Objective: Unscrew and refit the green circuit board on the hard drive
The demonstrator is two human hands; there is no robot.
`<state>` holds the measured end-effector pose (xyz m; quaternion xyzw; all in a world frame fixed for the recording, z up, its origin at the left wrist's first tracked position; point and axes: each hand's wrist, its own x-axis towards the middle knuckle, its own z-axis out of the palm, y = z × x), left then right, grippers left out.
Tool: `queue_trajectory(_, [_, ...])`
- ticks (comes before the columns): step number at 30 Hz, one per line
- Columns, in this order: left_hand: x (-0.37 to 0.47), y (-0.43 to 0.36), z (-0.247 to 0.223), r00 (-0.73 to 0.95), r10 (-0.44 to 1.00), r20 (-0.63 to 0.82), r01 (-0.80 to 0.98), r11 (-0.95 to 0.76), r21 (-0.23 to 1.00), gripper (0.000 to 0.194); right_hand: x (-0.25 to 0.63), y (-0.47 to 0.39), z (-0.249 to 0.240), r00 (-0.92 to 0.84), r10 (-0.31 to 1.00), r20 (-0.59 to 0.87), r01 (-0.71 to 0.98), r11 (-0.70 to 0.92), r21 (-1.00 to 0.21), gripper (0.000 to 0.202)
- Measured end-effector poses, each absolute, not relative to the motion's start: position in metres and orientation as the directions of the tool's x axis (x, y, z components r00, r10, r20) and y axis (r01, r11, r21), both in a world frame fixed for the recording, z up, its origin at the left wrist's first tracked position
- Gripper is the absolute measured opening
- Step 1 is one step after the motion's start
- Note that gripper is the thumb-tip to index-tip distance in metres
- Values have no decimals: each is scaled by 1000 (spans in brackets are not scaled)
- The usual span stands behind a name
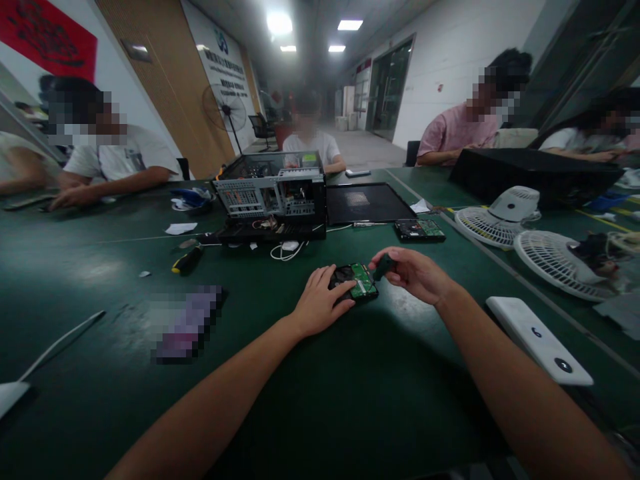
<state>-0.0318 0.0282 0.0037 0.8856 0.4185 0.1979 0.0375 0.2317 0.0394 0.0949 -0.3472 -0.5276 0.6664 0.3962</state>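
Observation:
On the green table lies a hard drive (365,285) with its green circuit board facing up. My left hand (320,301) holds it down, fingers reaching over its left part and the thumb along its near edge. My right hand (417,275) is closed around the dark handle of a screwdriver (383,267). The screwdriver slants down to the board's right side; its tip is too small to make out clearly. A second hard drive (420,231) lies farther back to the right, apart from both hands.
An opened computer case (273,193) stands ahead, beside a black panel (367,203). Left are a yellow-black screwdriver (187,260) and a blurred purple phone-like object (190,323). Right are a white power bank (540,340) and white fan parts (555,263). Several people sit around the table.

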Motion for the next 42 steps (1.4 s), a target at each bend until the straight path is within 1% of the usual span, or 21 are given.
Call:
queue_trajectory(3, [-32,29,3,573,751,327,724,-651,228,47,231,40,94,-475,880,-25,-174,-121,-977,22])
queue_trajectory(7, [-32,29,2,573,747,337,722,-655,224,47,229,39,91,-520,853,-36,-198,-162,-967,14])
queue_trajectory(10, [-32,28,4,572,749,334,720,-653,235,47,228,38,92,-523,851,-48,-190,-171,-967,17])
queue_trajectory(13, [-32,27,5,570,755,326,724,-648,235,47,231,39,94,-504,863,-45,-138,-132,-982,25])
queue_trajectory(18, [-32,28,5,570,763,305,727,-641,245,48,241,42,95,-437,899,-3,-81,-43,-996,18])
queue_trajectory(25, [-31,27,6,565,767,304,728,-637,254,48,242,42,95,-442,895,-59,-116,-122,-986,14])
queue_trajectory(30, [-31,26,7,566,766,304,727,-638,254,47,238,40,97,-493,869,-50,-84,-105,-991,24])
queue_trajectory(33, [-31,27,6,564,768,303,731,-635,249,48,238,40,96,-504,863,-50,-68,-98,-993,25])
queue_trajectory(39, [-30,26,7,565,765,309,732,-638,238,47,235,41,92,-500,864,-59,-145,-151,-978,17])
queue_trajectory(42, [-30,26,7,567,763,312,730,-640,238,47,232,40,92,-484,872,-71,-171,-173,-970,18])
